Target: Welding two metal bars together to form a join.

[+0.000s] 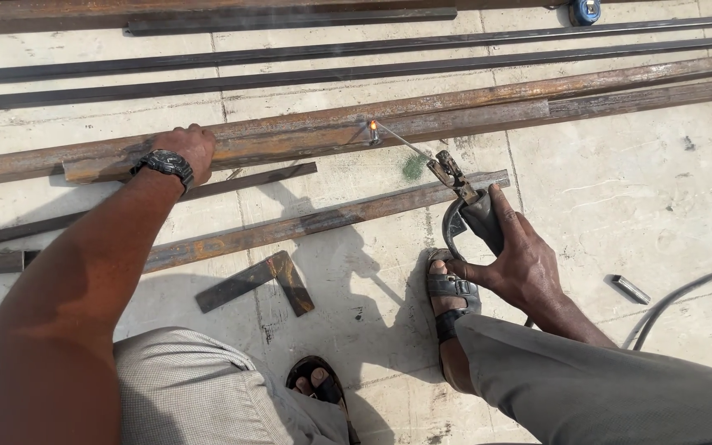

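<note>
The rusty steel bar (306, 136) I'm working on lies on the concrete floor (636, 189), its long axis running left to right and rising slightly toward the right. A second rusty length lies along it, touching its near side. My left hand (187, 151) rests palm down on the bar's left part, fingers curled over its far edge, a dark wristwatch (164, 163) on that wrist. My right hand (521, 259) is closed around the black handle of the electrode holder (463, 194), thumb stretched along it. The thin welding rod (401, 140) points up and left from the holder's metal clamp to the bar, where a small orange glow (372, 126) sits at its tip, right of my left hand. Nearer to me than the bar lie a long flat rusty strip (323, 218) and a short L-shaped angle piece (261, 284). Beyond the bar, thin dark rods (331, 62) run parallel to it. My sandalled foot (451, 292) stands below the holder, and a grey cable (677, 301) curves off at right
</note>
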